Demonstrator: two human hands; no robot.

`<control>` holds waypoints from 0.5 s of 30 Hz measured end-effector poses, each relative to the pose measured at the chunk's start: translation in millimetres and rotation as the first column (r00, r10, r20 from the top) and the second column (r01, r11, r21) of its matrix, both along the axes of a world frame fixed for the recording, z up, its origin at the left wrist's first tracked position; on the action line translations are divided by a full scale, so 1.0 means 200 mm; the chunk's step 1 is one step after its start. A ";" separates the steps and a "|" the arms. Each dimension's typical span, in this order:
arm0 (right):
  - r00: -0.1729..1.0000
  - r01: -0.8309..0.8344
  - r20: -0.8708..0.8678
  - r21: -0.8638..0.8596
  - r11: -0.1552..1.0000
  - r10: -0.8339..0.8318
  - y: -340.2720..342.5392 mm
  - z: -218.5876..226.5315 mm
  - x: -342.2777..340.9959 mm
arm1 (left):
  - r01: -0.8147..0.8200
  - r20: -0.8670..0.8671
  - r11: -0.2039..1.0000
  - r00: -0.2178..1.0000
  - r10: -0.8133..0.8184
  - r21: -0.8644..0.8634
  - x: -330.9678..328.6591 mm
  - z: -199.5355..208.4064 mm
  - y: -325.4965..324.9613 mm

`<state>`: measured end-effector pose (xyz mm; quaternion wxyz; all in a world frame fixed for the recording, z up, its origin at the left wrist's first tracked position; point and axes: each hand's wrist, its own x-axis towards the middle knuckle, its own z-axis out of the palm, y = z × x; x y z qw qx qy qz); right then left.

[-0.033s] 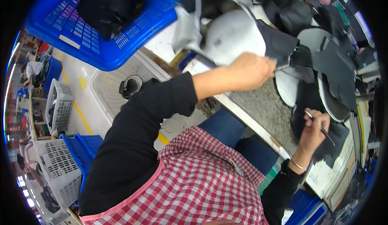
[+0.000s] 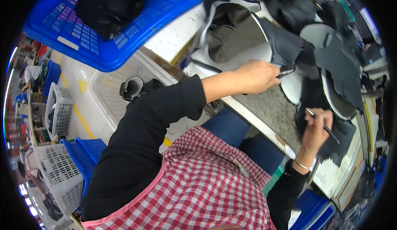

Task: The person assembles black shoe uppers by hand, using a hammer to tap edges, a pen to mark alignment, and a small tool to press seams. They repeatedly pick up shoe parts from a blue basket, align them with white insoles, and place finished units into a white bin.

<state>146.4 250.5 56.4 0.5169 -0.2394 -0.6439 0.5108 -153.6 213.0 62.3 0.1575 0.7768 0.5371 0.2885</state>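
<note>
My left hand (image 2: 256, 77) reaches over the worktable and pinches the edge of a white and black shoe upper (image 2: 248, 35), where its black panel (image 2: 285, 44) begins. My right hand (image 2: 316, 131) holds a thin dark pen-like stick (image 2: 326, 127), its tip over flat black cut pieces (image 2: 343, 135) lying on the table. A bracelet sits on my right wrist. Between the two hands shows bare grey speckled tabletop (image 2: 273, 106).
A blue plastic basket (image 2: 124, 44) with a black bundle stands at the table's far left. More black and white shoe parts (image 2: 331, 52) pile up at the right. On the floor to the left are white crates (image 2: 60, 110) and a blue crate (image 2: 89, 155).
The shoe upper under my left hand has shifted, showing more of its dark inside. Both hands stay about where they were.
</note>
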 end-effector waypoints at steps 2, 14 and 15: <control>0.997 0.071 0.046 -0.142 0.987 -0.065 -0.12 -0.07 -0.03 | 0.195 0.136 0.980 0.971 -0.198 0.036 0.10 -0.15 0.02; 0.931 0.258 0.293 -0.097 0.961 -0.220 -0.14 -0.43 -0.30 | 0.050 0.039 0.991 0.998 -0.055 0.121 0.14 -0.43 0.06; 0.916 0.282 0.311 -0.051 0.958 -0.253 -0.13 -0.44 -0.30 | 0.056 0.036 0.986 0.997 -0.063 0.159 0.14 -0.45 0.07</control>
